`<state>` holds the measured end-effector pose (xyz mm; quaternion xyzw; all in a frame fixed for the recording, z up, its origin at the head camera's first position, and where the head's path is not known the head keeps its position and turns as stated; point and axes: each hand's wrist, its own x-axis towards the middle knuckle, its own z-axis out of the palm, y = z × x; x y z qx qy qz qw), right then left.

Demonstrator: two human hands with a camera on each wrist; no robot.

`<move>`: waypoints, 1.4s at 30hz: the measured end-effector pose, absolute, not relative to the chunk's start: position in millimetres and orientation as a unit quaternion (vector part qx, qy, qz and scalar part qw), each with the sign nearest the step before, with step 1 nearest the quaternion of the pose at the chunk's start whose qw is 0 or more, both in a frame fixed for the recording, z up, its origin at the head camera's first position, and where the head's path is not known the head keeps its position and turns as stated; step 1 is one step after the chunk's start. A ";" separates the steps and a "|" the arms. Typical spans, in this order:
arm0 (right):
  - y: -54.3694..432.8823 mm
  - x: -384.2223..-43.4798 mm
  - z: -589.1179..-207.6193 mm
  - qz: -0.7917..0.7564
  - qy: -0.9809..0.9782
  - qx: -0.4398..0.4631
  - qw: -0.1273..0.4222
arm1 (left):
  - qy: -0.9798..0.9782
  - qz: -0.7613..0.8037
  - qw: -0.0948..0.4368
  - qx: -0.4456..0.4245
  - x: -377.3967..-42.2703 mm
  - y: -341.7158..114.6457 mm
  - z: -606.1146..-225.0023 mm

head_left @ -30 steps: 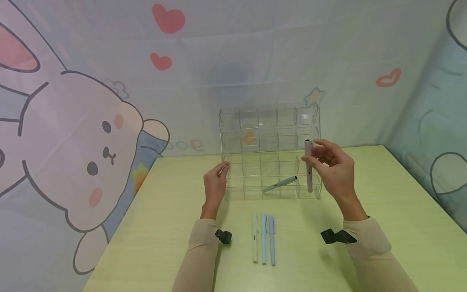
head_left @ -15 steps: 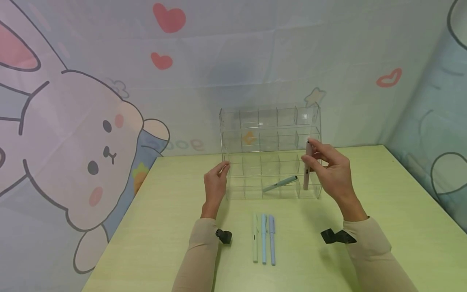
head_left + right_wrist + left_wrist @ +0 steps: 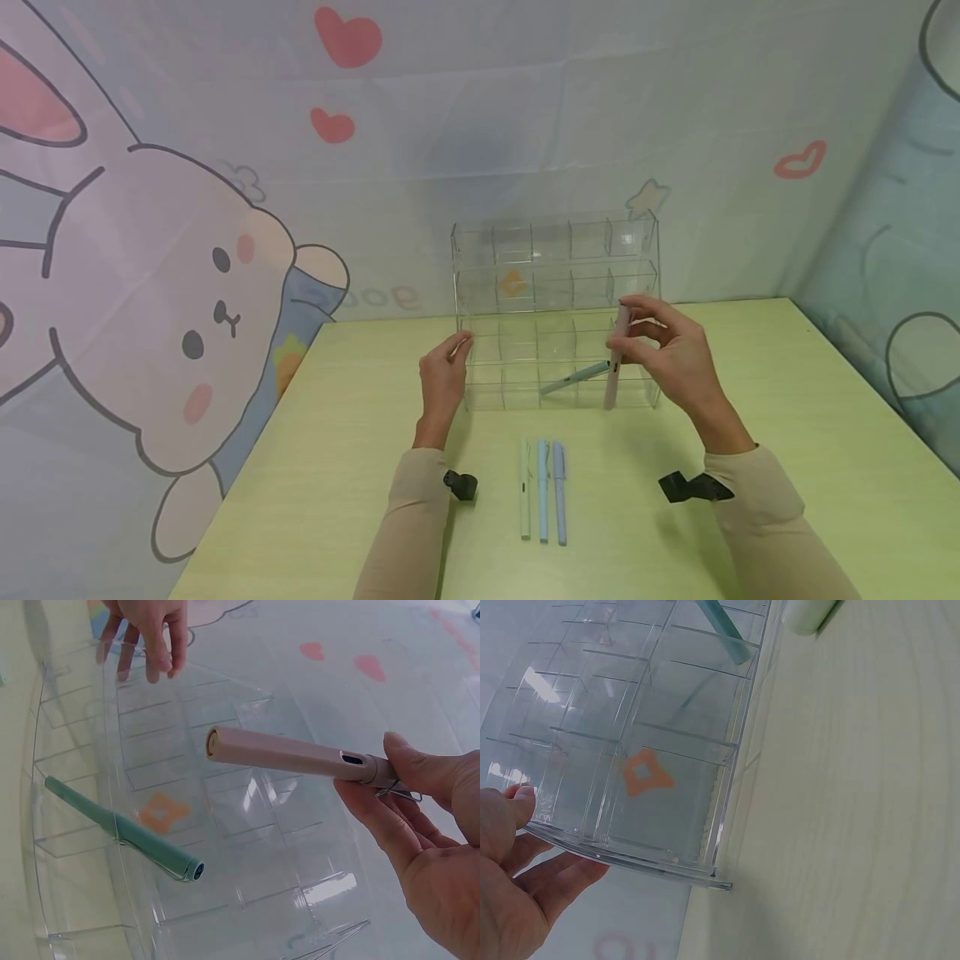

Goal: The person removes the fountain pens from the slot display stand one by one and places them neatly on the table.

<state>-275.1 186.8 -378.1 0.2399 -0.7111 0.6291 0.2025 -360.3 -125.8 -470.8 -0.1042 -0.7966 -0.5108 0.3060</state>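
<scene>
A clear acrylic pen rack [image 3: 517, 312] with stepped rows of compartments stands towards the back of the table. At its left side my left hand [image 3: 441, 379] pinches the side panel between thumb and fingers [image 3: 559, 885]. My right hand [image 3: 678, 358] holds a pale pink pen [image 3: 277, 752] near its clip end, in front of the rack's lower right part. The pen is tilted, its lower end towards me. A teal green pen [image 3: 570, 379] lies slanted across the lowest row, just left of the pink pen.
Three pens lie side by side on the light yellow-green table [image 3: 315, 467] in front of the rack: a pale green pen [image 3: 524, 492], a light blue pen [image 3: 543, 496] and a lavender pen [image 3: 559, 500]. A printed cloth backdrop [image 3: 465, 100] hangs behind the rack.
My right hand has moved slightly left and down with the pink pen, which has gone from nearly upright to tilted. My left hand and the other pens have stayed in place.
</scene>
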 end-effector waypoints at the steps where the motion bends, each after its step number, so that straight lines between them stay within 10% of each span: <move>1: 186.5 -275.0 -378.0 0.629 -0.712 0.240 0.199 | -0.797 -0.510 0.306 -0.103 -360.1 -125.8 -470.7; 42: 192.3 -280.4 -379.0 0.585 -0.766 0.263 0.028 | -0.801 -0.509 0.301 -0.099 -360.6 -126.2 -472.1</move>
